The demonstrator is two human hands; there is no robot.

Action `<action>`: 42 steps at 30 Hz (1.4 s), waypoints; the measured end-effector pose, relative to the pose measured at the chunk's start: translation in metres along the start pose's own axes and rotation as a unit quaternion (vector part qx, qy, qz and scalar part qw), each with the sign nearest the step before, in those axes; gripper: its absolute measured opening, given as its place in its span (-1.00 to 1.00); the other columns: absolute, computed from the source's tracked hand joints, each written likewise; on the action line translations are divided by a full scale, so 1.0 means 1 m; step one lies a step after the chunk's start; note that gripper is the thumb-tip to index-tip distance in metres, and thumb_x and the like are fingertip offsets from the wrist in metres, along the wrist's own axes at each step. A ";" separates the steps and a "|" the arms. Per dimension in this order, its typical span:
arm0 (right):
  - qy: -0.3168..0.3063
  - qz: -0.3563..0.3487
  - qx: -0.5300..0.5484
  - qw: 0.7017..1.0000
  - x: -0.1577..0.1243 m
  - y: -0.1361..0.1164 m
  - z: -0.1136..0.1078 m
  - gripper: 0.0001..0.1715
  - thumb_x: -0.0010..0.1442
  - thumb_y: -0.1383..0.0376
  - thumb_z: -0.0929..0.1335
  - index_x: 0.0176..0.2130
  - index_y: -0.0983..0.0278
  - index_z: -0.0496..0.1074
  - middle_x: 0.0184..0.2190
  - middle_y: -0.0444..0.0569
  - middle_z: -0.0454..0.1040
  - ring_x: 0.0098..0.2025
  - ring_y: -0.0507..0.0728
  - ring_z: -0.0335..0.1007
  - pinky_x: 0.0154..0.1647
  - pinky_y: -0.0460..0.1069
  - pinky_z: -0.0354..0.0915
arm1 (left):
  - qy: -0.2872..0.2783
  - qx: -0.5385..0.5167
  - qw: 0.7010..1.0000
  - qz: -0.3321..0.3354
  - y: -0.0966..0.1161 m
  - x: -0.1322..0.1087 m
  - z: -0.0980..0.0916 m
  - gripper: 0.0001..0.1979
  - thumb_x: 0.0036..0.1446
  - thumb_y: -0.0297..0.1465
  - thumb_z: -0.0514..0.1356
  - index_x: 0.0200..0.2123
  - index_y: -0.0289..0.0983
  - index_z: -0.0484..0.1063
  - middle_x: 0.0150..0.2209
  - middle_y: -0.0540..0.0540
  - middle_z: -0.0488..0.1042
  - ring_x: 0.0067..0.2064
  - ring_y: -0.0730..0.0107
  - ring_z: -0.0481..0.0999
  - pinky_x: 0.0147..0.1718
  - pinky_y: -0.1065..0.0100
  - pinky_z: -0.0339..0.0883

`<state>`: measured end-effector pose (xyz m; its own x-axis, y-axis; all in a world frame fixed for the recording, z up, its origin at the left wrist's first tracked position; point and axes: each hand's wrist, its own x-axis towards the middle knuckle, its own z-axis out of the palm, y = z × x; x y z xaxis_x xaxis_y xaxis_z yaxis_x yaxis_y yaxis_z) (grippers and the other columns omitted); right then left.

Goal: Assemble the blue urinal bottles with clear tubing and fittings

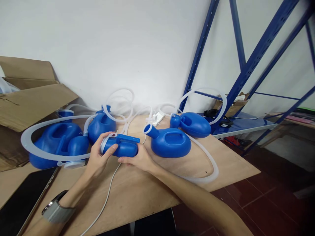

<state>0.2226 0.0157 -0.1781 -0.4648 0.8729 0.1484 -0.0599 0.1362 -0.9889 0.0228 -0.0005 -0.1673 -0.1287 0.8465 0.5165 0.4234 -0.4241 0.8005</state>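
Observation:
Between my two hands is a small blue plastic urinal cup (pixel 125 149) with a side handle and a whitish lid, lying on its side above the table. My left hand (pixel 99 154) is wrapped round its lidded end. At the other end, my right hand (pixel 140 158) grips the base. Just right of my hands a blue urinal bottle (pixel 169 143) stands with its open spout pointing up and left. Behind it rests another blue bottle (pixel 197 124) with a clear hose. On the left lie a large blue bottle (pixel 51 141) and a second cup (pixel 78 146).
An open cardboard box (pixel 31 101) stands at the left, by a dark flat device (pixel 27 200). Clear hoses (pixel 214 164) loop over the wooden table (pixel 137 196). A white power strip (pixel 157 118) and cable (pixel 108 191) lie there. Blue metal shelving (pixel 258 49) rises at the right.

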 end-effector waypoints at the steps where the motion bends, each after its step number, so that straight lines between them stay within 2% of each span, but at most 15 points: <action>1: 0.005 0.014 -0.005 1.000 -0.001 -0.002 0.002 -0.07 -0.13 -0.03 0.65 0.15 0.22 0.48 -0.27 -0.07 0.56 -0.45 0.04 0.44 -0.51 -0.07 0.43 | -0.006 -0.007 1.000 -0.001 0.003 -0.002 0.002 -0.45 0.09 -0.03 0.35 0.07 -0.20 0.45 0.07 -0.12 0.58 0.07 0.06 0.56 0.09 0.20 0.42; 4: 0.008 0.043 -0.008 0.999 -0.006 -0.009 0.004 -0.14 -0.07 -0.02 0.63 0.15 0.22 0.50 -0.41 -0.15 0.48 -0.57 -0.02 0.29 -0.66 -0.11 0.32 | -0.027 -0.022 0.999 0.010 0.014 -0.004 0.004 -0.37 0.09 -0.05 0.39 0.16 -0.17 0.42 0.20 -0.16 0.52 0.19 0.01 0.52 0.19 0.15 0.37; 10: 0.031 0.010 -0.032 0.999 -0.012 -0.022 0.000 -0.12 0.00 -0.01 0.60 0.24 0.16 0.44 -0.23 -0.06 0.54 -0.55 -0.04 0.26 -0.73 -0.15 0.20 | -0.072 -0.032 0.996 0.040 0.022 -0.006 0.001 -0.29 0.17 -0.06 0.34 0.32 -0.15 0.30 0.36 -0.20 0.36 0.35 -0.07 0.36 0.32 0.03 0.26; 15: 0.011 0.028 -0.037 0.999 -0.006 -0.016 -0.007 -0.08 0.00 -0.04 0.60 0.26 0.17 0.42 -0.28 -0.08 0.51 -0.54 -0.04 0.28 -0.74 -0.16 0.21 | -0.101 -0.064 0.993 0.010 0.015 -0.002 -0.002 -0.32 0.17 -0.03 0.33 0.29 -0.13 0.35 0.37 -0.15 0.34 0.39 -0.06 0.29 0.36 0.07 0.18; 17: 0.000 0.044 -0.038 0.998 -0.003 -0.011 -0.010 -0.07 0.02 -0.04 0.59 0.28 0.17 0.39 -0.38 -0.16 0.45 -0.59 -0.06 0.22 -0.75 -0.16 0.19 | -0.105 -0.090 0.990 -0.021 0.013 0.003 -0.003 -0.41 0.19 0.06 0.26 0.16 -0.14 0.47 0.27 -0.13 0.46 0.32 -0.03 0.37 0.32 0.13 0.21; 19: -0.015 0.049 -0.035 0.998 -0.001 -0.006 -0.011 -0.07 0.04 -0.01 0.58 0.30 0.17 0.37 -0.45 -0.22 0.39 -0.63 -0.08 0.17 -0.75 -0.16 0.17 | -0.091 -0.111 0.988 -0.065 0.014 0.008 -0.003 -0.47 0.22 0.13 0.18 -0.06 -0.17 0.56 0.07 -0.11 0.58 0.13 0.07 0.49 0.18 0.22 0.32; 22: -0.032 0.048 -0.028 0.998 0.002 0.000 -0.010 -0.11 0.05 0.01 0.57 0.28 0.18 0.39 -0.45 -0.23 0.39 -0.61 -0.07 0.21 -0.69 -0.16 0.22 | -0.056 -0.155 0.977 -0.131 0.019 0.012 0.001 -0.52 0.15 0.12 0.28 -0.37 -0.21 0.49 -0.26 -0.05 0.54 -0.17 0.27 0.46 -0.16 0.38 0.35; 24: -0.038 0.038 -0.030 0.998 0.004 0.003 -0.008 -0.15 0.05 0.02 0.58 0.24 0.20 0.42 -0.35 -0.15 0.49 -0.48 -0.01 0.39 -0.53 -0.11 0.39 | -0.045 -0.189 0.967 -0.164 0.022 0.012 0.002 -0.55 0.03 0.03 0.41 -0.43 -0.23 0.43 -0.35 -0.01 0.48 -0.26 0.35 0.40 -0.27 0.42 0.30; 26: -0.016 0.007 -0.041 0.999 0.005 0.004 -0.006 -0.07 -0.02 0.05 0.61 0.25 0.19 0.39 -0.05 -0.01 0.55 -0.14 0.11 0.55 -0.16 0.01 0.53 | -0.030 -0.208 0.962 -0.171 0.024 0.011 0.000 -0.57 -0.04 -0.04 0.46 -0.45 -0.24 0.41 -0.37 -0.02 0.46 -0.28 0.35 0.39 -0.30 0.42 0.29; 28: 0.009 -0.017 -0.041 0.999 0.004 0.006 -0.004 0.15 -0.09 0.06 0.64 0.37 0.16 0.24 0.27 0.09 0.38 0.21 0.23 0.43 0.18 0.13 0.45 | -0.025 -0.213 0.966 -0.141 0.024 0.010 -0.003 -0.59 -0.03 -0.05 0.44 -0.46 -0.23 0.42 -0.34 -0.06 0.48 -0.24 0.29 0.42 -0.29 0.38 0.31; 29: 0.017 -0.027 -0.038 0.999 0.003 0.007 -0.003 0.26 -0.09 0.06 0.64 0.43 0.14 0.13 0.36 0.12 0.28 0.30 0.26 0.35 0.27 0.17 0.38 | -0.033 -0.216 0.968 -0.120 0.023 0.010 -0.006 -0.59 0.00 -0.02 0.41 -0.47 -0.23 0.42 -0.32 -0.09 0.49 -0.22 0.26 0.43 -0.29 0.35 0.33; 32: 0.021 -0.065 -0.062 0.996 0.000 0.009 -0.002 0.35 0.03 0.04 0.60 0.51 0.13 -0.11 0.40 0.20 0.19 0.37 0.28 0.26 0.32 0.22 0.34 | -0.056 -0.208 0.974 -0.073 0.021 0.010 -0.009 -0.53 0.10 0.06 0.30 -0.51 -0.22 0.40 -0.29 -0.13 0.52 -0.21 0.22 0.45 -0.29 0.29 0.36; 36: 0.073 -0.155 -0.179 0.969 -0.003 0.011 -0.003 0.44 0.02 0.10 0.62 0.53 0.15 -0.22 0.35 0.25 0.21 0.38 0.31 0.21 0.24 0.22 0.39 | -0.012 -0.099 0.994 -0.049 0.017 0.011 -0.006 -0.56 0.08 -0.02 0.37 -0.55 -0.23 0.42 -0.33 -0.11 0.56 -0.22 0.22 0.50 -0.23 0.27 0.40; 38: 0.102 -0.217 -0.242 0.940 -0.004 0.010 -0.004 0.29 0.07 0.11 0.60 0.50 0.16 -0.07 0.32 0.24 0.21 0.37 0.31 0.19 0.29 0.25 0.34 | -0.001 -0.057 0.998 -0.030 0.017 0.010 -0.003 -0.59 0.09 -0.04 0.37 -0.53 -0.23 0.46 -0.35 -0.10 0.58 -0.24 0.24 0.51 -0.23 0.28 0.41; 42: 0.099 -0.301 -0.317 0.894 -0.009 -0.001 -0.005 -0.41 0.28 0.12 0.47 0.24 0.18 0.42 0.12 0.13 0.33 0.22 0.24 0.31 0.31 0.20 0.29 | 0.010 -0.003 1.000 0.016 0.018 0.006 0.002 -0.64 0.14 -0.07 0.32 -0.50 -0.22 0.48 -0.36 -0.07 0.60 -0.28 0.28 0.55 -0.22 0.29 0.44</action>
<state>0.2308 0.0101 -0.1780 -0.3472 0.6094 0.7128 0.2957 0.7924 -0.5335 0.0314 -0.0028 -0.1507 -0.1329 0.8265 0.5470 0.4222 -0.4521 0.7857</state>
